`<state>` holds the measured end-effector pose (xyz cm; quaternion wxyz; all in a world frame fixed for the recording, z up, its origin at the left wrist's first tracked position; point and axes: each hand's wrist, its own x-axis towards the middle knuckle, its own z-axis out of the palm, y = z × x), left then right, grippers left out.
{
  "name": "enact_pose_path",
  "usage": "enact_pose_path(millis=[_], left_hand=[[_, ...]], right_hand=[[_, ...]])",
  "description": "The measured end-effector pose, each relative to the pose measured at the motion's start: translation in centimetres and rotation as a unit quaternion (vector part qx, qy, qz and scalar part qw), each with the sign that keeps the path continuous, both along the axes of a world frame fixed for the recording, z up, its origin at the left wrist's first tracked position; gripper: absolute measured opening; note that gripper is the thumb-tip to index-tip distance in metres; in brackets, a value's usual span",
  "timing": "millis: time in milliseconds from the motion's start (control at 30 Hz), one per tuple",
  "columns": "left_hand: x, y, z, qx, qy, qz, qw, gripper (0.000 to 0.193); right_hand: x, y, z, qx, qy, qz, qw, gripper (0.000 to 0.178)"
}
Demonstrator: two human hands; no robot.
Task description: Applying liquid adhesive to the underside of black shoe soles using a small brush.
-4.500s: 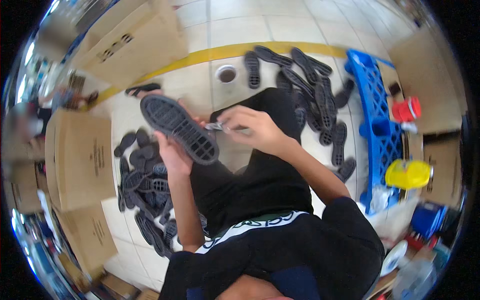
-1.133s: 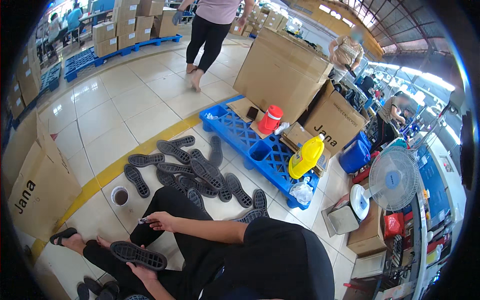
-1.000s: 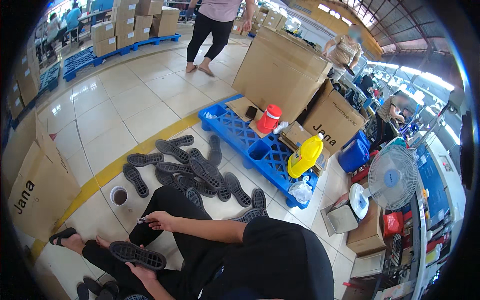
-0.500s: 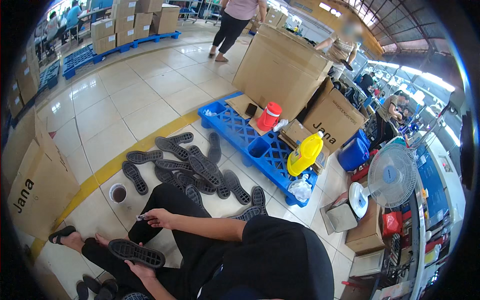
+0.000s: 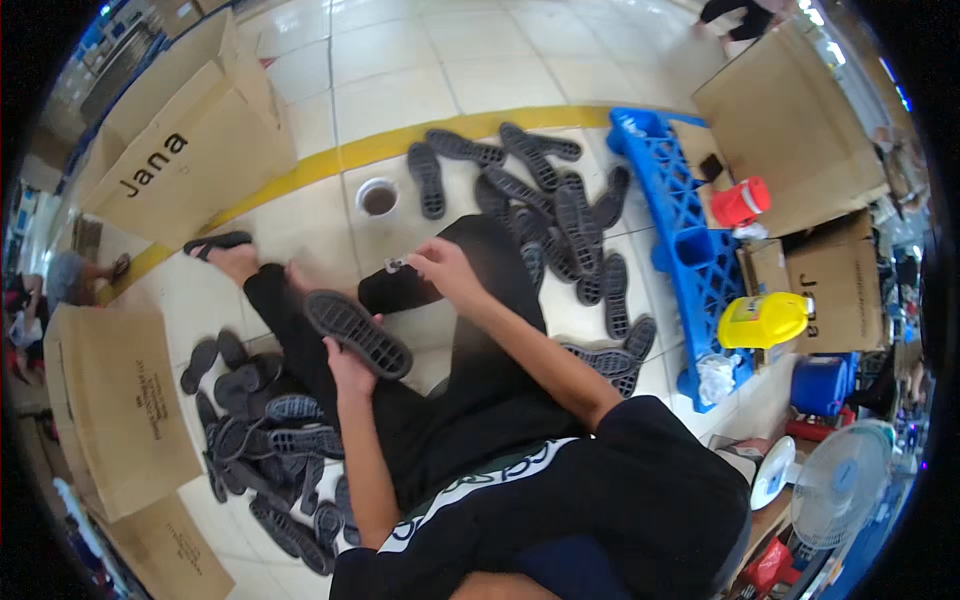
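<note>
My left hand is closed around the edge of a black shoe sole, whose open grid faces up over my crossed legs. Up and to the right of the sole, my right hand pinches a small pale, shiny piece, too small to name; it is apart from the sole. Beyond my knee lies a loose spread of black soles on the tiles. To my left is another heap of black soles, some overlapping. A white cup of dark brown stuff stands near the far soles.
Open cardboard boxes stand to the left. On the right, a blue plastic pallet bears a red jug, a yellow bottle and a large carton. A white fan stands at the lower right. Another person's legs show at far left.
The view has swung down and left, bringing the left-hand heap of soles into sight. My left hand still grips the sole, and my right hand still pinches the small piece.
</note>
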<state>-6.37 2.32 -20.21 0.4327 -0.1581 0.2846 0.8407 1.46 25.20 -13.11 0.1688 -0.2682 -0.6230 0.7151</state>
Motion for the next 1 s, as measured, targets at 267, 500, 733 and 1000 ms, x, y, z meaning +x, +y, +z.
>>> enact_pose_path(millis=[267,500,733,1000], left_hand=[[0.3,-0.3,0.4,-0.041,0.023,0.004,0.999,0.069],[-0.1,0.5,1.7,-0.06,0.026,0.03,0.997,0.078],[-0.2,0.3,1.9,-0.049,0.029,0.01,0.998,0.076],[0.5,0.1,0.3,-0.031,-0.023,0.028,0.999,0.077]], right_hand=[[1.8,-10.8,30.2,0.564,0.359,0.273,0.691,0.016],[4.1,-16.9,35.2,0.679,0.35,0.296,0.573,0.014],[6.7,-12.4,33.9,0.683,0.272,0.302,0.607,0.01],[4.5,-6.4,33.3,0.721,0.189,0.203,0.636,0.008]])
